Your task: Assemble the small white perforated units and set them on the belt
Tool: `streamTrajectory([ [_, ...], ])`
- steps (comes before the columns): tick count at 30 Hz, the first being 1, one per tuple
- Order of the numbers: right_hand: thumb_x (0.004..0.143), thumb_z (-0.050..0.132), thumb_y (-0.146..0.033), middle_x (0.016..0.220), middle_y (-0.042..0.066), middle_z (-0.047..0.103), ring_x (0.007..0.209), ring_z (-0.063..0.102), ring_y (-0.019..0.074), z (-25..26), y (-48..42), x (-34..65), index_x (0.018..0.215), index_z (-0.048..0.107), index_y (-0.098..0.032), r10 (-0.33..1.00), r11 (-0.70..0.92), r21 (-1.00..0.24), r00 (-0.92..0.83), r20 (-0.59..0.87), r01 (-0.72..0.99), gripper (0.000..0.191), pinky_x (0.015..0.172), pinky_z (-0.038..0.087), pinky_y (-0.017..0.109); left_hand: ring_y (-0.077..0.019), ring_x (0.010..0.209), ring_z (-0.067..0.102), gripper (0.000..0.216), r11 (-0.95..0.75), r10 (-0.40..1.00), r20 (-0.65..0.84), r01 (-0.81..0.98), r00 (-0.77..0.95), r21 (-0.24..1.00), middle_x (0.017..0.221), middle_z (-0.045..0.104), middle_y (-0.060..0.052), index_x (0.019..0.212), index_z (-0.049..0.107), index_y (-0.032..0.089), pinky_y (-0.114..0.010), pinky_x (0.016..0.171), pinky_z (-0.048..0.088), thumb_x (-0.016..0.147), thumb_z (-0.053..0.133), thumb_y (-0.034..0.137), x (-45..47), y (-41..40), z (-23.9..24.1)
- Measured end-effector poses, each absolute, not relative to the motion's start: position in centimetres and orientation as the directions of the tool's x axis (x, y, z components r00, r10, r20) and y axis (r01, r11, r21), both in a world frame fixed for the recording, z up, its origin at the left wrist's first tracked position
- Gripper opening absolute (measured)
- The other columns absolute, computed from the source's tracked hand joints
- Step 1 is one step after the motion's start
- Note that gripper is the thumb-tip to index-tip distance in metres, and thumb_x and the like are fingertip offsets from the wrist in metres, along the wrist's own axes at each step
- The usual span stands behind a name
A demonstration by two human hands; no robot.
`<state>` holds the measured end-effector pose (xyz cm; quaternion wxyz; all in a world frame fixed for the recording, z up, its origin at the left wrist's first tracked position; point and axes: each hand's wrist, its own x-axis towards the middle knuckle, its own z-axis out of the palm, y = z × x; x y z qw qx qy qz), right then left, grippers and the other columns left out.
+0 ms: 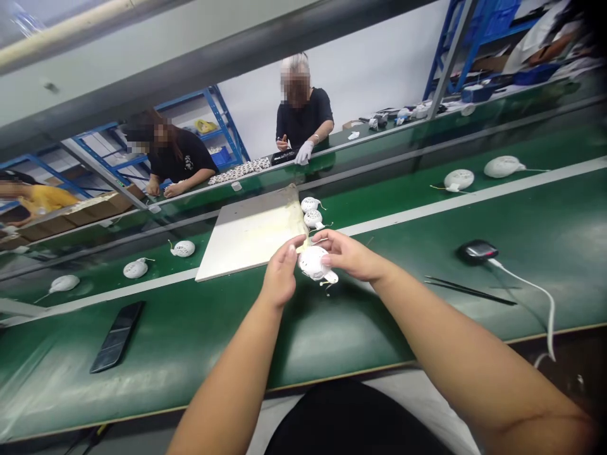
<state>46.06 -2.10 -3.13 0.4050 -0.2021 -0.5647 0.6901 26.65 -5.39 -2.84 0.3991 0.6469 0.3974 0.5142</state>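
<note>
Both my hands hold one small white perforated round shell [315, 263] with a stub and thin wires, just above the green bench [332, 328]. My left hand [281, 273] pinches its left side with fingers closed. My right hand [349, 254] grips its top and right side. Just beyond lies a grey board [241, 237] with a yellowish strip along its right edge. Two more white shells [313, 212] rest at the board's right edge.
White shells lie on the green conveyor at left [183, 248] and right [502, 166]. A dark phone [117, 336] lies at left, black tweezers [467, 289] and a black device [477, 251] with a white cable at right. Three people work across the line.
</note>
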Motion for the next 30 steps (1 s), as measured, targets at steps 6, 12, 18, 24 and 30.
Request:
streamTrajectory([
  [6,0.077,0.073,-0.050,0.091,0.006,0.067,0.074,0.065,0.0187,-3.5,-3.5,43.8,0.104,0.060,-0.017,0.793,-0.323,-0.804,-0.606,0.057,-0.499,0.044,0.061,0.055,0.030,-0.0305,0.128,0.055,0.068,-0.442,0.838,0.420,-0.018,0.349,0.897,0.142,0.056,-0.015,0.141,0.053,0.021,-0.043,0.106,0.044,0.085,0.065,0.058,26.0,-5.9,-3.1],
  [12,0.090,0.058,-0.049,0.106,0.009,0.068,0.081,0.067,0.0182,-3.9,-2.7,44.1,0.105,0.061,-0.019,0.907,-0.093,-0.962,-0.421,0.025,-0.258,0.035,0.069,0.056,0.033,-0.0163,0.075,0.062,0.048,-0.347,0.938,0.347,0.002,0.007,0.938,0.090,0.069,-0.006,0.105,0.067,0.016,-0.027,0.068,0.049,0.091,0.055,0.060,25.0,-5.1,-5.0],
  [18,0.070,0.083,-0.038,0.105,0.008,0.069,0.082,0.064,0.0191,-4.5,-3.7,42.9,0.116,0.064,-0.019,0.873,0.280,-0.945,-0.454,0.177,0.171,0.052,0.080,0.053,0.038,-0.0165,0.073,0.061,0.058,-0.171,0.976,0.171,0.010,-0.138,0.985,0.083,0.066,-0.005,0.092,0.063,0.016,-0.029,0.068,0.050,0.095,0.036,0.068,25.8,-4.7,-5.7],
  [24,0.077,0.075,-0.047,0.090,0.004,0.068,0.073,0.065,0.0152,-5.2,-4.2,41.3,0.101,0.059,-0.018,0.847,-0.237,-0.942,-0.525,-0.080,-0.239,0.041,0.071,0.057,0.033,-0.0216,0.098,0.065,0.044,-0.387,0.921,0.389,0.041,-0.032,0.921,0.109,0.068,-0.010,0.108,0.067,0.017,-0.033,0.086,0.051,0.095,0.050,0.056,25.8,-5.5,-4.7],
  [30,0.090,0.050,-0.064,0.105,0.008,0.067,0.083,0.065,0.0160,-5.4,-3.4,42.0,0.098,0.061,-0.018,0.956,0.015,-0.982,-0.285,0.070,-0.190,0.048,0.069,0.056,0.028,-0.0218,0.087,0.068,0.044,-0.306,0.951,0.306,0.014,-0.048,0.952,0.095,0.073,-0.008,0.092,0.071,0.017,-0.034,0.077,0.053,0.097,0.045,0.053,26.0,-6.0,-4.4],
])
